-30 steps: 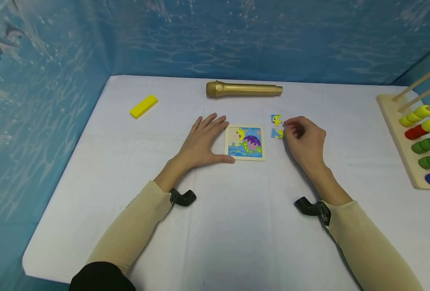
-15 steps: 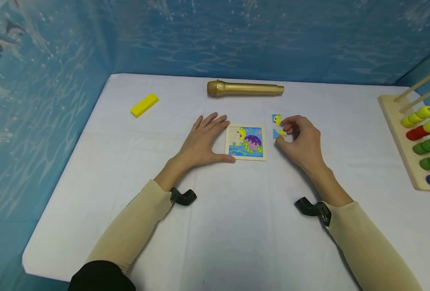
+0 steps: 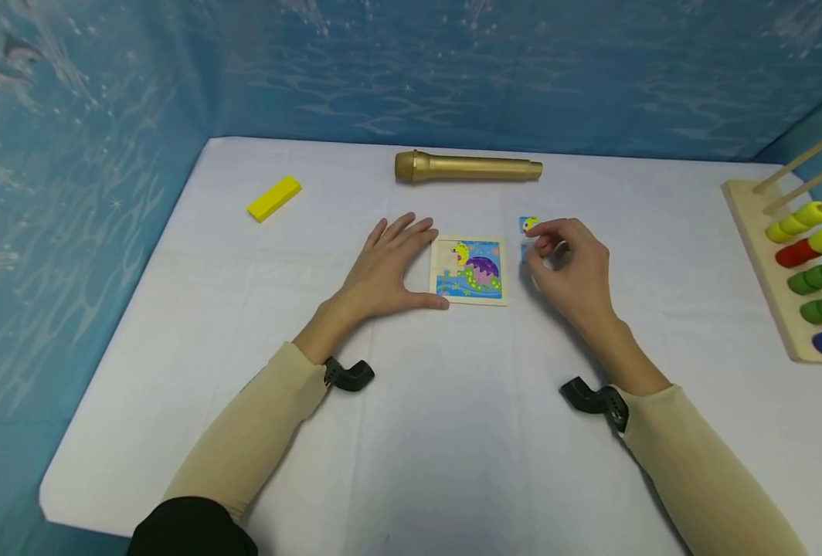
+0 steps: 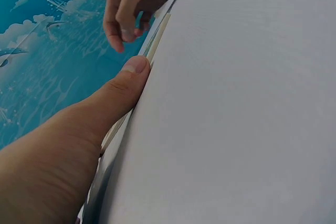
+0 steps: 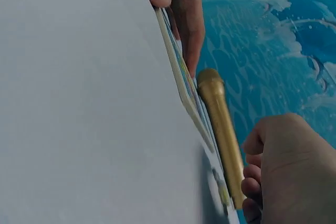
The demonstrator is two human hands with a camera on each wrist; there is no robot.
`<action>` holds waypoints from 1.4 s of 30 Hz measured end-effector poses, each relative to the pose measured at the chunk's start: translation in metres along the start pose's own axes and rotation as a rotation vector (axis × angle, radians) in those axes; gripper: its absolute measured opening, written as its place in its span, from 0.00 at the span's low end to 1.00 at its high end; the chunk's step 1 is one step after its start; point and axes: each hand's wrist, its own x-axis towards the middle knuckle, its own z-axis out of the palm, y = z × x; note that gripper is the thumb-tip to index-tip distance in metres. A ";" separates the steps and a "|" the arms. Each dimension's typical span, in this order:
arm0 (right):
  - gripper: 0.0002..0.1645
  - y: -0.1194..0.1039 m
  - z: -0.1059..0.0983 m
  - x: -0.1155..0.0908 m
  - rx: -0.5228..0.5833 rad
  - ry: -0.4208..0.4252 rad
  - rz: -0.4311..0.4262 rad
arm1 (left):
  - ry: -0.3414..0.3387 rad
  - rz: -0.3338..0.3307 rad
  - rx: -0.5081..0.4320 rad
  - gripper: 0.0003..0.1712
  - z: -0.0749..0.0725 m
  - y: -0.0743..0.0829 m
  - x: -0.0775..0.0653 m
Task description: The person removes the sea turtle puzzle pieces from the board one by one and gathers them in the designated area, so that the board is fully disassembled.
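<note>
Since a second ago, my right hand (image 3: 574, 270) has shifted left, toward the framed puzzle (image 3: 446, 262). In the head view it's over the lower loose piece (image 3: 524, 252), just right of the puzzle; I can't tell whether my fingertips grip it. My left hand (image 3: 383, 276) has fingers spread at the puzzle's left side. From the left wrist, that thumb touches the puzzle's edge. From the right wrist, a gold microphone (image 5: 223, 129) lies beyond the puzzle.

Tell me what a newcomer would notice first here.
Probably the bright puzzle near the middle of the white table, with the left hand spread along its left side and the right hand over two loose pieces. Next, likely, the gold microphone beyond it and the bead rack at the right edge.
</note>
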 end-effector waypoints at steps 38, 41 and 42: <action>0.20 -0.059 0.052 -0.006 -0.033 -0.448 -0.049 | 0.038 0.034 0.008 0.64 0.003 -0.002 -0.001; 0.22 -0.060 0.052 -0.005 -0.046 -0.472 -0.032 | 0.040 0.035 0.015 0.64 0.002 -0.003 -0.001; 0.22 -0.061 0.053 -0.004 -0.048 -0.479 -0.027 | 0.041 0.033 0.016 0.64 0.002 -0.003 -0.001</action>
